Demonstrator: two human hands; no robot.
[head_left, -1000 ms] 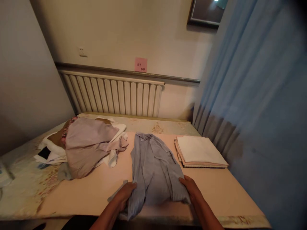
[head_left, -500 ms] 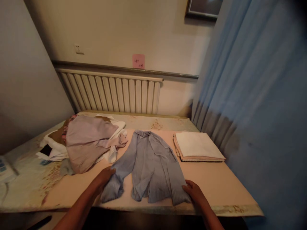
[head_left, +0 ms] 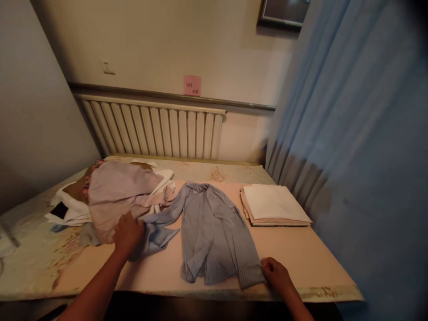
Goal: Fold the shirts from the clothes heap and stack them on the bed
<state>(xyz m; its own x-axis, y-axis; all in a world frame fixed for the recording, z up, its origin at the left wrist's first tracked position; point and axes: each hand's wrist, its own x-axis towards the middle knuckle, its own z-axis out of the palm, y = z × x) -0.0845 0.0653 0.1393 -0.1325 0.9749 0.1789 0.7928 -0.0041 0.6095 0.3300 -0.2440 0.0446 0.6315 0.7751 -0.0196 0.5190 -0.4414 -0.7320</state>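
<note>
A grey-blue long-sleeved shirt [head_left: 214, 236] lies spread on the table, collar away from me, its ribbed hem toward the front edge. My left hand [head_left: 129, 235] is closed on the sleeve at the left, pulling it out sideways with the cuff bunched below the fingers. That hand is right beside a heap of clothes with a mauve garment [head_left: 123, 187] on top. At the cuff of the other sleeve, near the hem's right corner, my right hand [head_left: 277, 275] has its fingers curled in a pinch on the cloth edge.
A folded stack of cloths [head_left: 276, 204], white on top, sits at the right. A pink cloth [head_left: 307, 258] covers much of the table. Behind stands a radiator [head_left: 160, 127], with a pink note [head_left: 192, 85] above it. A blue curtain [head_left: 361, 156] hangs along the right.
My left hand has moved left and up, drawing the shirt's left sleeve outward toward the clothes heap. My right hand stays by the right cuff, with its fingers more curled.
</note>
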